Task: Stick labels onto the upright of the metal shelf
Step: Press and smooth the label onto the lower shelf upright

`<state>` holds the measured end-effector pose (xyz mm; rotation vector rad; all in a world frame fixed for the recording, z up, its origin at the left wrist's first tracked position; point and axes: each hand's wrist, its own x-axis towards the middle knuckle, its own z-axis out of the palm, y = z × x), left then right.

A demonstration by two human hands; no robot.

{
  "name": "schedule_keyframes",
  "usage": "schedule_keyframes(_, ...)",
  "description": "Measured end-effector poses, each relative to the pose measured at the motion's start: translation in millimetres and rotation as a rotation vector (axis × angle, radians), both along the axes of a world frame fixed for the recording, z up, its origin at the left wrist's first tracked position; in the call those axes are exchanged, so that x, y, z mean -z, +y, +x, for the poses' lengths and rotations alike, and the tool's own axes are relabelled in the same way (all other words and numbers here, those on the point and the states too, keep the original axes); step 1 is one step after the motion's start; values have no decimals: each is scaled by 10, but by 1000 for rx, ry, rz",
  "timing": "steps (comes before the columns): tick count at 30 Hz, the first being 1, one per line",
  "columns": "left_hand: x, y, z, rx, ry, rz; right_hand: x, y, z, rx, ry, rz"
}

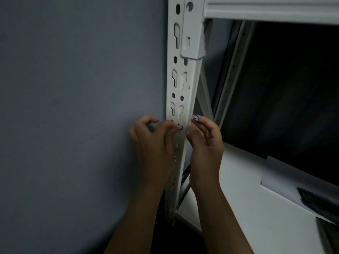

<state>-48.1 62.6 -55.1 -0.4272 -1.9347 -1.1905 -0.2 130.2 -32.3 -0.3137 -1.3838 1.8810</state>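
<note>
left hand (154,136): fingertips pinched the label (180,127) against the upright (183,92)
right hand (206,138): pinched that label's other end, at 3 o'clock of the post

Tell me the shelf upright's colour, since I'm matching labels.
White, with dark keyhole slots; the upright shows clearly in the head view.

Dim, soft focus; shelf interior black; edges bowed.
</note>
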Motion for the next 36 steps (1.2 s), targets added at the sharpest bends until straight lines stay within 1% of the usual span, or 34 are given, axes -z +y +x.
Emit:
schedule_keyframes(3, -16, 32, 20, -45, 43, 44, -15, -7, 4, 3, 3, -13)
schedule_keyframes(6, -44, 25, 50, -29, 101, 55, -20, -13, 13, 1, 6, -16)
schedule_keyframes(13, -21, -23, 0, 22, 103, -4, -11, -12, 8, -13, 11, -18)
schedule_keyframes(18, -39, -54, -25, -22, 69, -48, -20, -14, 15, -13, 13, -12)
schedule_keyframes(20, -30, -71, -17, 37, 21, -14, -22, -6, 14, -12, 2, -16)
schedule_keyframes(23, -45, -77, 18, 238, -144, 142, -16, 11, 9, -1, -15, -3)
schedule_keyframes(25, -95, -73, 42, 283, -223, 225, -9, 16, 5, -1, -18, -4)
schedule_keyframes(26, -114, -72, 48, 298, -237, 236, -7, 22, 6, -2, -20, -2)
schedule_keyframes(30, -139, -100, 66, 305, -216, 124, -6, 37, 14, -6, -22, 17)
schedule_keyframes(36, -123, -82, 69, 237, -238, -25, -9, 64, 28, -28, -17, 17)
